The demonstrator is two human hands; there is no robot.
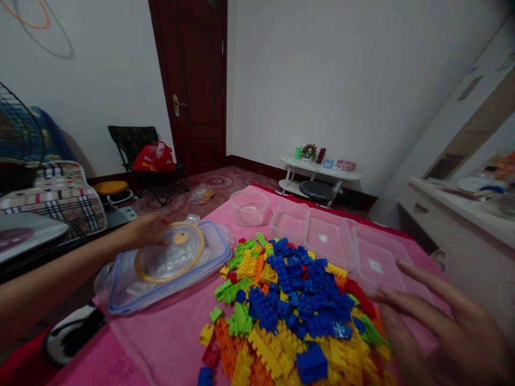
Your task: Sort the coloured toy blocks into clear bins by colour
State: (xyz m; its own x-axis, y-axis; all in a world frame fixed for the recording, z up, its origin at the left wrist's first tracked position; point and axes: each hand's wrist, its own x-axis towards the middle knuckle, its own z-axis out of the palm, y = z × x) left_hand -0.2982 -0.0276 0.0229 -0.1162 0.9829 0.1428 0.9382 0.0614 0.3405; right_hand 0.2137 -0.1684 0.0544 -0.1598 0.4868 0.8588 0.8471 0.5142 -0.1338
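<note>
A heap of plastic building bricks [293, 311] in blue, yellow, green, orange and red lies on a pink cloth [169, 343]. My left hand [147, 230] grips the edge of a round clear lid with a yellow rim [171, 258], which rests on a blue-trimmed rectangular lid [161, 271]. My right hand [442, 327] hovers at the right side of the heap, fingers stretched out and apart, holding nothing.
A round clear bowl [249, 208] and three empty clear rectangular containers [328, 236] stand behind the heap. Beyond are a dark red door [193, 86], a folding chair [140, 155], a white low table [319, 171], and a white cabinet [454, 220] at right.
</note>
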